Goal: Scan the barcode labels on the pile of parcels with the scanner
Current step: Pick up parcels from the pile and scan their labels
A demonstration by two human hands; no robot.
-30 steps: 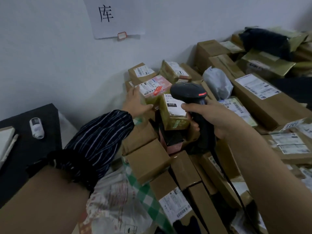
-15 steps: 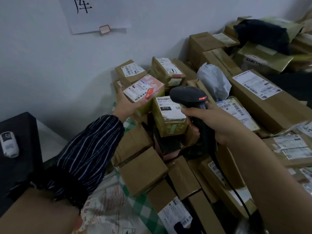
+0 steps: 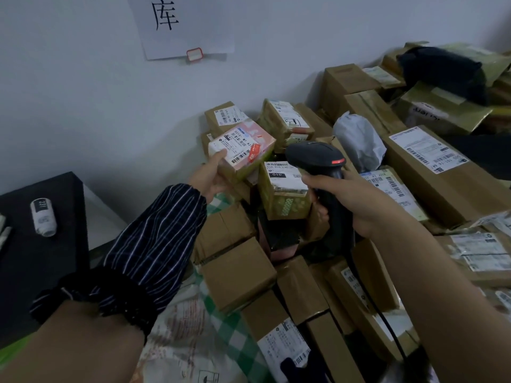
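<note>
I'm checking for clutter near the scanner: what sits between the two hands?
In the head view, a box labelled 010 sits between the left hand, holding a pink parcel, and the right hand, gripping the scanner.

You see two hands: left hand (image 3: 210, 175), right hand (image 3: 356, 200). You see one scanner (image 3: 315, 158), one pink box (image 3: 243, 150), one grey bag (image 3: 356, 139), one black bag (image 3: 442, 70), one checked bag (image 3: 221, 327), one wall sign (image 3: 182, 26) and one white bottle (image 3: 42, 217). Brown boxes (image 3: 237, 275) number well over a dozen; the exact count cannot be read.
</note>
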